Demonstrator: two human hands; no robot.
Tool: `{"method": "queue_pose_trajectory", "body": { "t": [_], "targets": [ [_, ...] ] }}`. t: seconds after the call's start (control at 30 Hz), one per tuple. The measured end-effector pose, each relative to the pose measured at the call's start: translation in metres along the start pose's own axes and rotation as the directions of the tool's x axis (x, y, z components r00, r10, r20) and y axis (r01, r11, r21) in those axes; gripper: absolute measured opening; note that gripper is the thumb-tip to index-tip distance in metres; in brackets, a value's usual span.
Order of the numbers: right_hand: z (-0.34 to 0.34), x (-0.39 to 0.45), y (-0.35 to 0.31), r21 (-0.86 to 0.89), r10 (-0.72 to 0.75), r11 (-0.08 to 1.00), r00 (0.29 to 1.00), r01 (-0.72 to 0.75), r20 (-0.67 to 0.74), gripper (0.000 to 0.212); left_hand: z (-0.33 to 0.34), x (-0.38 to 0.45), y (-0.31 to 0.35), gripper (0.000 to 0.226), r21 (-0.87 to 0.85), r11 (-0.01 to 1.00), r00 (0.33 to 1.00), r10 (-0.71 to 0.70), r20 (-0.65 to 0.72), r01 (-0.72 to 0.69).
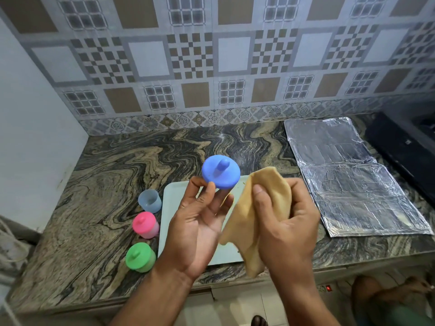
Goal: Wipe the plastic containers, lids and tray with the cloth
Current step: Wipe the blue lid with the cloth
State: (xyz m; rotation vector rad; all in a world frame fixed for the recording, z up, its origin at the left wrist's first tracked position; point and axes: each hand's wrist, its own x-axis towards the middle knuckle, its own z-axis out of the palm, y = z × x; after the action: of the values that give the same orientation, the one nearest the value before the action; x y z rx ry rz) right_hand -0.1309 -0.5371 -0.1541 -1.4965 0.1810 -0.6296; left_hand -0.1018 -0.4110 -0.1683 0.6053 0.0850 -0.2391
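Head view: left hand (197, 222) pinches blue lid (220, 172); no writing legible.

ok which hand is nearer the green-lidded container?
Left. The left hand is above the tray, just right of the green-lidded container, pinching the blue lid. The right hand, farther right, grips the cloth.

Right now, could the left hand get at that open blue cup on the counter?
Probably not at once: the left hand is pinching the blue lid. The path looks free, though, since the blue cup stands uncovered beside the tray, nothing over it.
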Motion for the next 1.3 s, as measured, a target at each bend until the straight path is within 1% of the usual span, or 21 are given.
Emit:
{"method": "queue_pose_trajectory", "body": {
  "t": [0.07, 0.1, 0.2, 0.33, 0.43, 0.57, 0.63, 0.67, 0.7, 0.73, 0.77, 0.83, 0.87, 0.93, 1.03, 1.07, 1.1, 1.17, 1.2, 1.23, 1.3],
  "targets": [
    [-0.004, 0.006, 0.000, -0.034, 0.005, 0.999, 1.000, -0.006, -0.023, 0.017, -0.004, 0.001, 0.000, 0.029, 0.003, 1.000, 0.999, 0.026, 0.045, -0.027],
    [-0.005, 0.008, 0.000, -0.049, -0.002, 0.999, 1.000, 0.001, -0.020, 0.018, -0.003, 0.000, 0.000, 0.030, 0.022, 0.999, 0.998, 0.026, 0.050, -0.028],
    [0.001, 0.009, -0.001, -0.101, -0.044, 0.994, 0.999, 0.044, 0.008, 0.017, 0.000, -0.006, -0.004, 0.016, 0.094, 0.995, 0.997, 0.028, 0.069, -0.034],
    [0.005, 0.012, -0.002, -0.133, -0.071, 0.988, 0.997, 0.075, 0.030, 0.015, 0.001, -0.008, -0.002, 0.010, 0.235, 0.970, 0.992, 0.040, 0.119, -0.067],
    [0.004, 0.015, -0.004, -0.128, -0.082, 0.987, 0.993, 0.093, 0.084, 0.013, -0.003, -0.003, 0.009, 0.008, 0.342, 0.931, 0.984, 0.072, 0.165, -0.126],
    [0.002, 0.020, -0.004, -0.130, -0.109, 0.983, 0.986, 0.126, 0.128, 0.009, -0.011, 0.004, 0.027, 0.015, 0.482, 0.860, 0.968, 0.053, 0.244, -0.168],
    [0.000, 0.025, -0.004, -0.123, -0.117, 0.983, 0.978, 0.139, 0.171, 0.008, -0.012, 0.005, 0.036, 0.022, 0.516, 0.841, 0.961, 0.017, 0.277, -0.164],
    [0.000, 0.028, -0.004, -0.128, -0.123, 0.980, 0.973, 0.149, 0.193, 0.008, -0.014, 0.006, 0.040, 0.021, 0.525, 0.837, 0.960, -0.002, 0.279, -0.151],
    [-0.001, 0.033, -0.004, -0.146, -0.136, 0.975, 0.969, 0.168, 0.207, 0.009, -0.015, 0.006, 0.043, 0.015, 0.530, 0.837, 0.962, -0.017, 0.272, -0.135],
    [-0.002, 0.038, -0.004, -0.172, -0.153, 0.966, 0.966, 0.191, 0.209, 0.009, -0.017, 0.006, 0.045, 0.009, 0.527, 0.842, 0.965, -0.032, 0.260, -0.114],
    [-0.004, 0.045, -0.004, -0.193, -0.168, 0.959, 0.966, 0.206, 0.197, 0.010, -0.017, 0.005, 0.046, 0.008, 0.512, 0.855, 0.968, -0.052, 0.246, -0.084],
    [-0.011, 0.061, -0.007, -0.162, -0.168, 0.967, 0.972, 0.194, 0.162, 0.009, -0.020, 0.004, 0.047, 0.025, 0.444, 0.896, 0.971, -0.101, 0.215, -0.005],
    [-0.016, 0.067, -0.008, -0.118, -0.155, 0.977, 0.972, 0.177, 0.175, 0.008, -0.022, 0.003, 0.046, 0.035, 0.404, 0.914, 0.974, -0.119, 0.192, 0.032],
    [-0.022, 0.071, -0.008, -0.078, -0.142, 0.982, 0.950, 0.170, 0.278, 0.008, -0.023, 0.002, 0.045, 0.044, 0.351, 0.934, 0.980, -0.129, 0.151, 0.069],
    [-0.021, 0.062, -0.003, -0.075, -0.096, 0.987, 0.893, 0.143, 0.440, 0.010, -0.022, 0.003, 0.043, 0.047, 0.319, 0.943, 0.981, -0.141, 0.131, 0.093],
    [-0.019, 0.058, 0.000, -0.068, -0.078, 0.990, 0.877, 0.125, 0.475, 0.011, -0.020, 0.004, 0.042, 0.043, 0.319, 0.943, 0.980, -0.147, 0.133, 0.099],
    [-0.017, 0.054, 0.003, -0.060, -0.064, 0.992, 0.866, 0.108, 0.496, 0.012, -0.018, 0.004, 0.041, 0.035, 0.333, 0.938, 0.981, -0.144, 0.129, 0.094],
    [-0.014, 0.050, 0.008, -0.016, -0.029, 0.999, 0.871, 0.042, 0.491, 0.014, -0.014, 0.004, 0.040, 0.017, 0.376, 0.923, 0.986, -0.130, 0.102, 0.083],
    [-0.012, 0.048, 0.010, 0.022, -0.006, 1.000, 0.886, -0.004, 0.463, 0.014, -0.011, 0.004, 0.041, 0.016, 0.385, 0.920, 0.987, -0.125, 0.101, 0.077],
    [-0.010, 0.046, 0.011, 0.060, 0.013, 0.997, 0.906, -0.042, 0.422, 0.014, -0.009, 0.004, 0.040, 0.020, 0.384, 0.920, 0.986, -0.123, 0.111, 0.072],
    [-0.007, 0.040, 0.015, 0.110, 0.027, 0.992, 0.945, -0.066, 0.326, 0.014, -0.005, 0.002, 0.037, 0.040, 0.409, 0.912, 0.982, -0.111, 0.153, 0.039]
  ]
}}
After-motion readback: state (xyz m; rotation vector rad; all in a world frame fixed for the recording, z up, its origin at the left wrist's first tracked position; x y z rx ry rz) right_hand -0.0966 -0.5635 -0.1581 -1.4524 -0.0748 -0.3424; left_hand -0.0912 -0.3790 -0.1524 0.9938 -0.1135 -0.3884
